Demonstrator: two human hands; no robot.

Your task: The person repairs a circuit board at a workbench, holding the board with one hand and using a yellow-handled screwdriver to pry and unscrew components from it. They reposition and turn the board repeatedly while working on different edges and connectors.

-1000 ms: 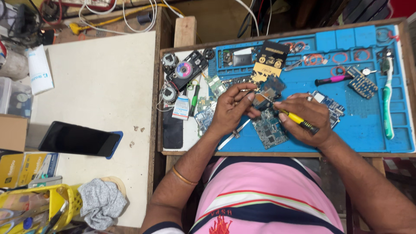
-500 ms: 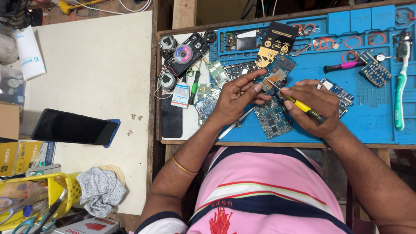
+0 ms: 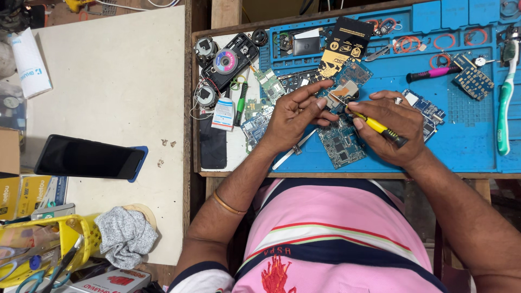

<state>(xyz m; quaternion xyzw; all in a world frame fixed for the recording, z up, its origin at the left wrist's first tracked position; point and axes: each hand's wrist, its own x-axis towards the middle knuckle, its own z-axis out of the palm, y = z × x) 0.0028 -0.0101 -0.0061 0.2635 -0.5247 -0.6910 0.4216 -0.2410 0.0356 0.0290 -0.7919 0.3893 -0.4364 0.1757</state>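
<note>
Left hand (image 3: pixel 296 114): fingers curled around a small grey phone part (image 3: pixel 344 93), pinching it from the left side, just above the blue work mat (image 3: pixel 467 146).
Right hand (image 3: pixel 388 127): closed around a yellow-handled screwdriver (image 3: pixel 377 126), its thin metal tip resting on the small grey phone part.
Small grey phone part: held between both hands over the middle of the blue work mat, nearer its front edge than its back edge.
Circuit board (image 3: pixel 341 144): lies flat on the mat right under the hands, close to the tabletop's front edge.
Tweezers (image 3: pixel 290 152): on the mat beside the left wrist, angled toward the front edge.
Second circuit board (image 3: pixel 429 111): partly hidden behind the right hand.
Pink-handled screwdriver (image 3: pixel 431 73): toward the back right of the mat, well apart from the hands.
Toothbrush (image 3: pixel 504 103): green and white, along the mat's right edge.
Black phone back (image 3: pixel 230 59): at the mat's back left corner, with small round parts beside it.
Dark smartphone (image 3: pixel 89 157): on the pale tabletop (image 3: pixel 108 81) to the left, near its front edge.
Grey cloth (image 3: pixel 126 236): at the front left corner, beside a yellow basket (image 3: pixel 70 239).
</note>
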